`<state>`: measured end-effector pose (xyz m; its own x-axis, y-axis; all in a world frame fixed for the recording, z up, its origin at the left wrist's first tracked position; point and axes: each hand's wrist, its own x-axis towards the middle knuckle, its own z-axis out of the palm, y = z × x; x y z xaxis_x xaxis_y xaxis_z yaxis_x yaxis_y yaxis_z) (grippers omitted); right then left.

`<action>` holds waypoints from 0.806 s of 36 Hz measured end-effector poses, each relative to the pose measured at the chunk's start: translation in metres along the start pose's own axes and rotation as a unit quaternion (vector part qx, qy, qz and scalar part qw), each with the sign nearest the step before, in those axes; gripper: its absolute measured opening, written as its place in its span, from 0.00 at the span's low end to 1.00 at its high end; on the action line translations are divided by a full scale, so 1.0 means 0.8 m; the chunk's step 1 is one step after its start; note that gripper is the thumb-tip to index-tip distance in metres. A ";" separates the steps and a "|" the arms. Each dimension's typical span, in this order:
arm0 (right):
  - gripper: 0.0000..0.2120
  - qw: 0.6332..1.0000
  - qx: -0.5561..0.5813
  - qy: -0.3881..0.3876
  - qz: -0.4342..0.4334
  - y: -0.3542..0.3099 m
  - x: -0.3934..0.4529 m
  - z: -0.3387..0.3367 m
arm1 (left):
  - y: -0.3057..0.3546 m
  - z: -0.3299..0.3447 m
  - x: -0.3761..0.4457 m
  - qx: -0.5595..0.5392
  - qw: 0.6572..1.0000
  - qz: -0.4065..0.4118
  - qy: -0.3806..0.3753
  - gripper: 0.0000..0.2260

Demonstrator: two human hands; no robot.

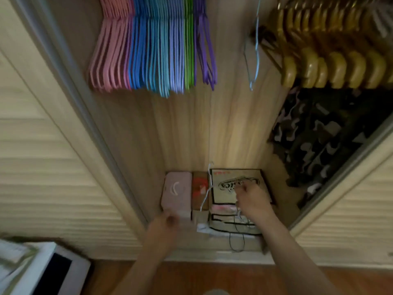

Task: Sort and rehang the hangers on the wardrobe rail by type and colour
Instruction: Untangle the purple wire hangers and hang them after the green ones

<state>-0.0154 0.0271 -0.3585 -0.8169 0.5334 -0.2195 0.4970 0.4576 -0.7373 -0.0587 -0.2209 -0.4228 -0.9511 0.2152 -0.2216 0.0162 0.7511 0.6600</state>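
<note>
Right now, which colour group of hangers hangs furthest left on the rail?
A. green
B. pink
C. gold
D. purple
B: the pink hangers sit at the left end of the rail, followed to the right by the blue hangers, green hangers, purple hangers and, far right, the gold hangers.

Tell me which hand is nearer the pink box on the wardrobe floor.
Left. The left hand sits just below the pink box, at its near edge. The right hand is off to the box's right, over the printed bag, beyond the red-labelled carton.
</note>
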 end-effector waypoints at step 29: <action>0.22 0.998 -0.007 0.030 0.060 0.093 0.011 -0.009 | -0.087 -0.023 -0.043 -0.233 0.920 -0.176 -0.260 0.19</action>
<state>0.0164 0.0715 -0.4107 -0.7325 0.6262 -0.2672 0.5945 0.3971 -0.6992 -0.0330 -0.2920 -0.4485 -0.5940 0.3701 -0.7143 -0.5142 0.5083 0.6909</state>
